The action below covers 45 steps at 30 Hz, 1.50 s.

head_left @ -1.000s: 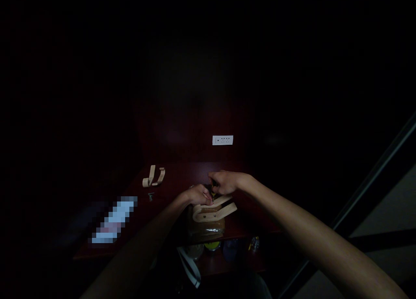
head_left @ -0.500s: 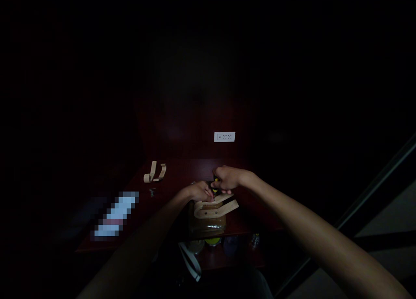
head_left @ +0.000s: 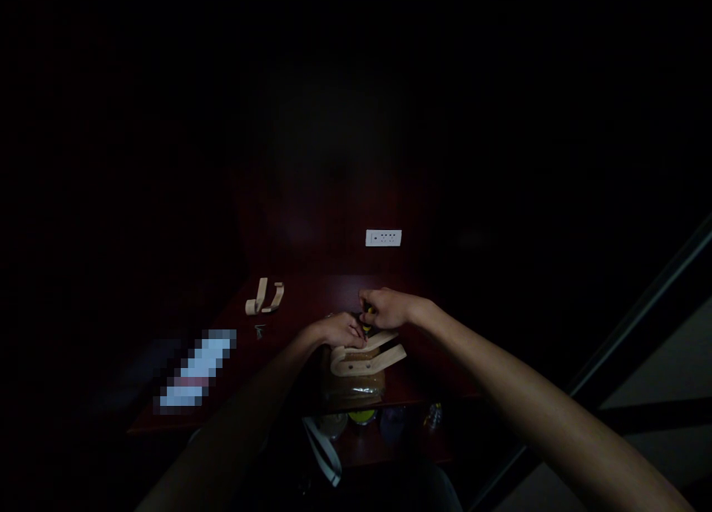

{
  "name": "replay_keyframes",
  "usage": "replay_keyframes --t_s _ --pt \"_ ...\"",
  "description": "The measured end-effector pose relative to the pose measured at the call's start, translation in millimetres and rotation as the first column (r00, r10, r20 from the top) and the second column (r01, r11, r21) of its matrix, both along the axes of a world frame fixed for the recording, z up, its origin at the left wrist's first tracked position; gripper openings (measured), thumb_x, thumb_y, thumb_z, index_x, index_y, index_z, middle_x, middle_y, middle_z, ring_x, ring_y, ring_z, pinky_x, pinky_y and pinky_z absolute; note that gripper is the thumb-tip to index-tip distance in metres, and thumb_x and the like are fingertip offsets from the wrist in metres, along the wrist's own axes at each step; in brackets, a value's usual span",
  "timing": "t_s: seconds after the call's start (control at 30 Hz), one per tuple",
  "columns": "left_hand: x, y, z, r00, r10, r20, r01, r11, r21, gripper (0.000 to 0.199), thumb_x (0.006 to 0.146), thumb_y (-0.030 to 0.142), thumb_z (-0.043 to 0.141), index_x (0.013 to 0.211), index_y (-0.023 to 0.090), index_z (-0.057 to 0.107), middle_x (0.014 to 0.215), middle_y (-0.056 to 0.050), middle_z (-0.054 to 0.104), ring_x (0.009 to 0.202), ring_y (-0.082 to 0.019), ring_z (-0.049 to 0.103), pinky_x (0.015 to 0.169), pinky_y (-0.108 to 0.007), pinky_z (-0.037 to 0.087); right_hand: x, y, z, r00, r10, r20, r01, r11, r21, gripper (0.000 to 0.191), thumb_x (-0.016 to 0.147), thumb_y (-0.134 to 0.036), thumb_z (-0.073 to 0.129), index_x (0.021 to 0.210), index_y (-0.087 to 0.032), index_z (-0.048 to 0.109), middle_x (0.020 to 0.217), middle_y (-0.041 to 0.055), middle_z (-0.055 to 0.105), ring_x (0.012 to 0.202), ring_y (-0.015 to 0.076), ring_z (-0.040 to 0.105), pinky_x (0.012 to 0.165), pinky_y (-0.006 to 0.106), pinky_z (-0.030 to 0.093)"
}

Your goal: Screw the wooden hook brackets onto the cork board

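My right hand (head_left: 386,309) is closed around the black-and-yellow handle of a screwdriver (head_left: 368,322), which stands nearly upright with its tip down. My left hand (head_left: 342,330) lies low beside the tip, its fingers bent and pressed onto the far arm of a bent wooden piece (head_left: 364,365). This pale U-shaped piece has two holes in its near arm. It rests on a brown package wrapped in clear tape (head_left: 351,389), at the front of the dark red table. The fingers hide the spot where the screwdriver meets the wood.
Two more bent wooden pieces, a wide one (head_left: 257,298) and a slim one (head_left: 274,298), lie at the back left. Small screws (head_left: 259,331) lie in front of them. A blurred pale rectangle (head_left: 197,369) is at left. Behind is a wall socket (head_left: 383,238); below, a shelf holds jars (head_left: 363,417).
My right hand has turned slightly on the screwdriver handle, covering more of it. My left hand and the wooden piece stay in place. The view has shifted a little.
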<state>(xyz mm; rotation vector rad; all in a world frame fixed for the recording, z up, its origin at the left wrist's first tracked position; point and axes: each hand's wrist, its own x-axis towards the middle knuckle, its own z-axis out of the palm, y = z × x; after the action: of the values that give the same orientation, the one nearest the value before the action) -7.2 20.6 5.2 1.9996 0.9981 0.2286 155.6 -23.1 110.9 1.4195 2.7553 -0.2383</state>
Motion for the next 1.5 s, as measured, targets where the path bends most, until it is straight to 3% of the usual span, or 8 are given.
replay_keyframes --t_s 0.3,0.47,0.7,0.77,0.93,1.13,1.3,1.5 --pt "2.5 9.0 -8.7 0.997 0.017 -0.079 -0.016 1.0 0.008 0.025 0.061 0.023 0.065 0.083 0.012 0.071 0.076 -0.003 0.07 0.071 -0.015 0.061 0.065 -0.022 0.046 2.6 -2.3 2.6 0.999 0.045 -0.026 -0.047 0.998 -0.053 0.023 0.081 -0.028 0.054 0.101 -0.019 0.052 0.089 0.0051 0.066 0.069 0.0134 0.058 0.054 0.02 0.037" --pt "2.8 6.0 -6.7 0.995 0.05 -0.084 -0.051 0.999 0.001 0.028 0.061 0.024 0.066 0.086 0.011 0.072 0.078 -0.004 0.071 0.068 -0.014 0.06 0.063 -0.022 0.045 9.9 1.0 1.7 1.0 -0.005 0.023 0.009 0.984 -0.176 0.031 0.088 -0.039 0.046 0.102 -0.012 0.056 0.073 0.0072 0.068 0.061 0.0149 0.061 0.049 0.021 0.038" --pt "1.8 4.0 -5.5 0.995 0.063 -0.08 -0.061 0.998 0.029 0.031 0.06 0.027 0.068 0.087 0.013 0.073 0.079 -0.003 0.072 0.07 -0.015 0.061 0.062 -0.021 0.044 7.5 -0.6 0.6 0.999 -0.05 -0.002 0.048 0.966 -0.253 0.037 0.089 -0.045 0.045 0.09 -0.012 0.062 0.07 0.0076 0.069 0.056 0.0139 0.063 0.055 0.021 0.043" --pt "1.3 4.9 -7.2 0.995 0.072 -0.074 -0.069 0.997 0.04 0.031 0.06 0.028 0.068 0.087 0.014 0.073 0.081 -0.003 0.072 0.071 -0.015 0.062 0.063 -0.021 0.045 4.7 -0.7 1.4 0.998 -0.064 0.023 0.068 0.971 -0.229 0.039 0.088 -0.047 0.044 0.09 -0.012 0.061 0.07 0.0086 0.069 0.056 0.0148 0.063 0.053 0.022 0.042" --pt "1.2 9.3 -12.9 0.996 0.068 -0.053 -0.067 0.997 0.03 0.034 0.058 0.03 0.069 0.087 0.012 0.073 0.084 -0.005 0.073 0.075 -0.018 0.064 0.065 -0.023 0.047 2.0 -2.3 0.6 1.0 -0.025 0.008 0.024 1.0 0.011 0.036 0.083 -0.043 0.052 0.106 -0.015 0.054 0.089 0.0104 0.068 0.069 0.0173 0.062 0.051 0.022 0.038" --pt "2.7 9.0 -13.6 0.991 0.109 -0.075 -0.109 0.994 0.013 0.034 0.057 0.03 0.069 0.086 0.012 0.073 0.083 -0.005 0.073 0.075 -0.018 0.063 0.064 -0.023 0.047 3.0 -9.0 4.4 0.995 0.103 -0.008 -0.103 0.994 0.022 0.025 0.08 -0.029 0.055 0.103 -0.02 0.051 0.084 0.0036 0.065 0.067 0.0132 0.057 0.052 0.02 0.034" --pt "2.9 6.9 -13.5 0.992 0.112 -0.051 -0.112 0.994 0.001 0.034 0.058 0.03 0.068 0.086 0.012 0.073 0.084 -0.006 0.073 0.074 -0.018 0.063 0.065 -0.024 0.047 1.8 -7.4 12.1 0.987 0.002 0.158 0.002 1.0 -0.027 0.022 0.079 -0.031 0.058 0.097 -0.018 0.057 0.085 0.0062 0.067 0.07 0.0157 0.06 0.049 0.021 0.033" --pt "3.0 6.1 -12.4 0.993 0.1 -0.055 -0.101 0.995 -0.016 0.029 0.059 0.027 0.068 0.084 0.013 0.072 0.081 -0.005 0.072 0.074 -0.016 0.063 0.067 -0.023 0.047 -1.8 -9.5 11.3 0.986 -0.007 0.165 0.006 1.0 0.006 0.031 0.086 -0.038 0.051 0.105 -0.013 0.058 0.093 0.0135 0.068 0.08 0.0201 0.065 0.055 0.023 0.038"
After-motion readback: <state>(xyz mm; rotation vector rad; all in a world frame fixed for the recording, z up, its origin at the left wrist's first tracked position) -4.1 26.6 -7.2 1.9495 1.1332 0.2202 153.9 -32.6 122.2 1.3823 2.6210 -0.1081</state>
